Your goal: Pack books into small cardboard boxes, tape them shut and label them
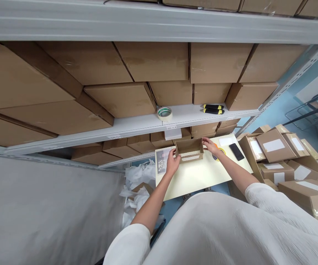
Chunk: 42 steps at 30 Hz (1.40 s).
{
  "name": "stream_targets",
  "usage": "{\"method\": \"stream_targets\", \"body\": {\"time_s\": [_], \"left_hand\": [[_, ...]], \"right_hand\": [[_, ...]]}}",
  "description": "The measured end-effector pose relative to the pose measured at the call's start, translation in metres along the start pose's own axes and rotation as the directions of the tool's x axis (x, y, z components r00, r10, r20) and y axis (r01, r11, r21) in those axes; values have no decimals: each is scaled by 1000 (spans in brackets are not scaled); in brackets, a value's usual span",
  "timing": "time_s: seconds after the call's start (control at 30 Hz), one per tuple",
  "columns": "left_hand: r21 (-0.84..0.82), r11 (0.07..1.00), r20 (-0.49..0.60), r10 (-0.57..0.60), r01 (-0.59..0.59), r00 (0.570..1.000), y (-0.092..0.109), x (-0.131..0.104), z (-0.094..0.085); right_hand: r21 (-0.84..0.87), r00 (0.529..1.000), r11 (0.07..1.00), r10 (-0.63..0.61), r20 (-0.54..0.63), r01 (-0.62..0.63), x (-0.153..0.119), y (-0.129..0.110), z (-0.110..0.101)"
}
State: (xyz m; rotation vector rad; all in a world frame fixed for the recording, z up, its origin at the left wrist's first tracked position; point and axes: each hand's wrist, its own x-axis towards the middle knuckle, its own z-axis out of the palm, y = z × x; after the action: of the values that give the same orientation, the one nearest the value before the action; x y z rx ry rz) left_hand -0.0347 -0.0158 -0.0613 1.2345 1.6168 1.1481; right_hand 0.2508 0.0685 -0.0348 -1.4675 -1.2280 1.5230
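Observation:
A small open cardboard box (189,147) is held between my two hands over a pale yellow board (194,180). My left hand (172,162) grips the box's left side, fingers wrapped on its edge. At the box's right end, the fingers of my right hand (208,144) hold its upper corner. Beside my right wrist lies an orange and yellow round item (223,151), partly hidden by the forearm. A black phone (236,151) rests on the board's right part, and a printed sheet (162,161) on its left.
Ahead, a metal shelf (136,127) holds rows of cardboard boxes, a tape roll (164,114) and two black-yellow cutters (213,109). Labelled boxes (274,145) are piled on the right. White crumpled wrapping (138,176) lies low on the left, next to a grey surface (51,206).

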Motion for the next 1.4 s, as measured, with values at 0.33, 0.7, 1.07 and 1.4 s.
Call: {"method": "stream_targets", "body": {"time_s": [0.33, 0.7, 1.07, 1.4], "left_hand": [[81, 994, 135, 56, -68, 989, -11, -3, -9], [123, 991, 83, 37, -47, 996, -18, 2, -4], [183, 971, -18, -151, 152, 988, -27, 38, 14], [336, 923, 159, -249, 185, 955, -16, 35, 10]], "right_hand": [[-294, 995, 953, -91, -31, 77, 17, 12, 5], [-177, 995, 981, -73, 67, 84, 14, 9, -1], [-192, 989, 980, -28, 146, 56, 3, 20, -3], [-328, 988, 937, -83, 132, 123, 2, 29, -10]]}}
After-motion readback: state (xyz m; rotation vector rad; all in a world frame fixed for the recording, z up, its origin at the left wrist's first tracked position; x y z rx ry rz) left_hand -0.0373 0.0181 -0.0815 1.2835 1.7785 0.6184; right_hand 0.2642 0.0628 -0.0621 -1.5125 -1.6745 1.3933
